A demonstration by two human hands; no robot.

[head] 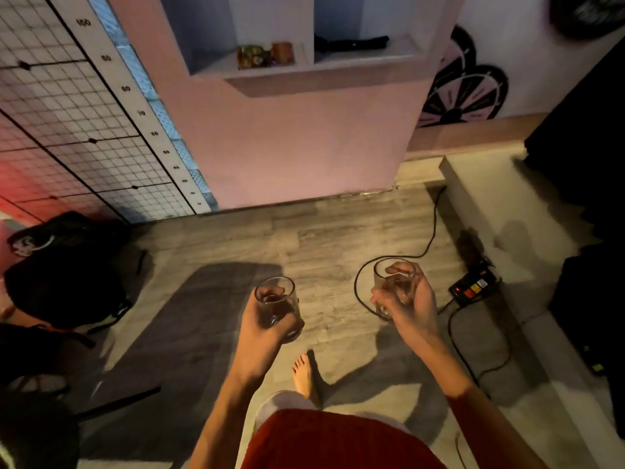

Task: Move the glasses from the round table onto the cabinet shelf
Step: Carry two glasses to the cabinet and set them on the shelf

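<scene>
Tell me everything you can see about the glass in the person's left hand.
The glass in the left hand is a clear, colourless tumbler with a round open rim and slightly tapering walls. It looks empty, though dim light makes that hard to confirm. It is carried in the air above the wooden floor, roughly upright, leaning a little. The left hand wraps its lower half, fingers showing through the wall. Nothing else touches it.

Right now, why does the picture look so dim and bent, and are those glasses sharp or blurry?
Head view: the room is dim and warm-lit, with a red glow at the left edge; the wide lens bends the grid panel and cabinet. The left hand and right hand each hold a slightly soft clear glass; long shadows cross the floor, and the top-right corner is smeared.
</scene>
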